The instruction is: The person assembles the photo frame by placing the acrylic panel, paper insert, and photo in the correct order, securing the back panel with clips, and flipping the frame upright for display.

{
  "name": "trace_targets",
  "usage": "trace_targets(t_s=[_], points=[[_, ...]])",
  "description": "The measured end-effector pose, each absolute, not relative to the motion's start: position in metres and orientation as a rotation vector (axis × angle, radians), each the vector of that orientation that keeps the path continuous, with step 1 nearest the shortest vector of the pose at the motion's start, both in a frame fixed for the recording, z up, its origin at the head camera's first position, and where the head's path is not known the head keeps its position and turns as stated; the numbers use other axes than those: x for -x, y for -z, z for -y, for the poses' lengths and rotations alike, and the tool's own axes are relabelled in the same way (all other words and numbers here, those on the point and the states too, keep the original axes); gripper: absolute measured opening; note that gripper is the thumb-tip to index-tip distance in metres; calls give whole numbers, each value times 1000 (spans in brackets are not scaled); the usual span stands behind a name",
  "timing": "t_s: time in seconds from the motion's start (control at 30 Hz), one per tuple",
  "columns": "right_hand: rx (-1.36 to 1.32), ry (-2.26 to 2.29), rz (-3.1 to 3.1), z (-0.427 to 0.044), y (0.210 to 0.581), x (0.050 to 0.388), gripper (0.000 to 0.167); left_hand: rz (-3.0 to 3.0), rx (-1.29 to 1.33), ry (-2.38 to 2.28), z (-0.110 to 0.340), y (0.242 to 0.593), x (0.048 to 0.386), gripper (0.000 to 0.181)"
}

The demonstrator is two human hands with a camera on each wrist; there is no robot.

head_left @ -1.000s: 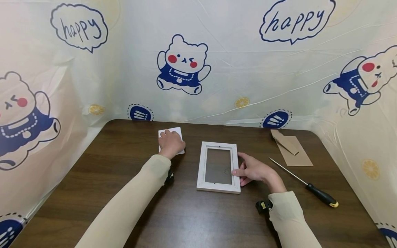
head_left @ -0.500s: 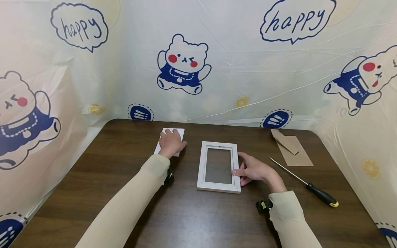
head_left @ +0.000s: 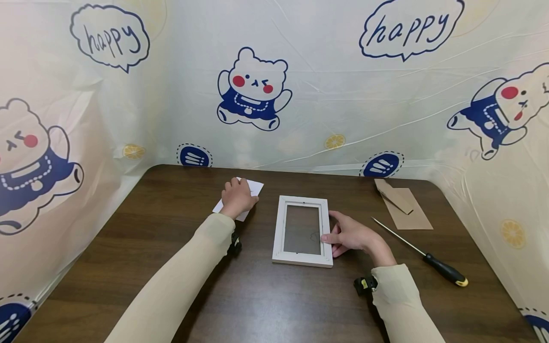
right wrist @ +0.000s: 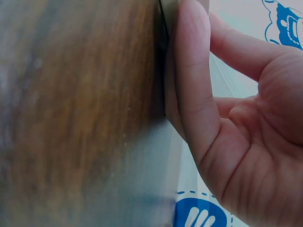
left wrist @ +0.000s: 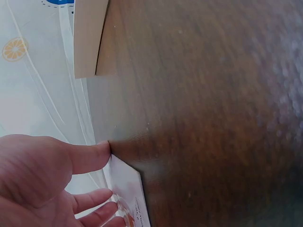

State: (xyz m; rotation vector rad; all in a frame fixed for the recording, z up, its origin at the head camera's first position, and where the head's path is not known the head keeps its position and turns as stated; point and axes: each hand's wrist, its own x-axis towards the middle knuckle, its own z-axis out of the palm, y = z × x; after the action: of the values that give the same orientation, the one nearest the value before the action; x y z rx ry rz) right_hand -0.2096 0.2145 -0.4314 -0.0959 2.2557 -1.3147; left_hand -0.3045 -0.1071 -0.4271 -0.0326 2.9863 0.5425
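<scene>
White wood-look frame (head_left: pixel 279 228) lies mid-table, its right side pinched by the right hand (head_left: pixel 353 236) — thumb on top. The left hand (head_left: pixel 237 197) rests fingertips on the card (head_left: pixel 256 187), unclenched, near the table's (head_left: pixel 266 305) far edge; a strip of wood separates card and frame. The left wrist view alone shows orange print (left wrist: pixel 129 218) on the card — lettering unreadable. The curtain (head_left: pixel 188 95) reads "happy".

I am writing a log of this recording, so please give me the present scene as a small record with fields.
Surface: brown wooden table
Left grip: touches a white card
Right grip: holds the right side of a white picture frame, thumb on top
Tool: screwdriver with black handle, right of the frame
Far right: two brown cardboard pieces, overlapping in the head view
Backdrop: pale sheet with printed bears
</scene>
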Motion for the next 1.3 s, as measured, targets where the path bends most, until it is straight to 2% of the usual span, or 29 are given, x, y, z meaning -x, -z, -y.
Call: trace_targets(t_s=[0.43, 0.9, 1.3], points=[[95, 1316, -2245, -215, 432, 211, 94, -3063, -63, -455, 105, 432, 307, 65], [90, 1326, -2246, -215, 432, 211, 93, -3121, -186, -383, 102, 425, 307, 25], [97, 1320, -2249, -215, 432, 211, 93, -3215, -237, -293, 102, 423, 306, 24]])
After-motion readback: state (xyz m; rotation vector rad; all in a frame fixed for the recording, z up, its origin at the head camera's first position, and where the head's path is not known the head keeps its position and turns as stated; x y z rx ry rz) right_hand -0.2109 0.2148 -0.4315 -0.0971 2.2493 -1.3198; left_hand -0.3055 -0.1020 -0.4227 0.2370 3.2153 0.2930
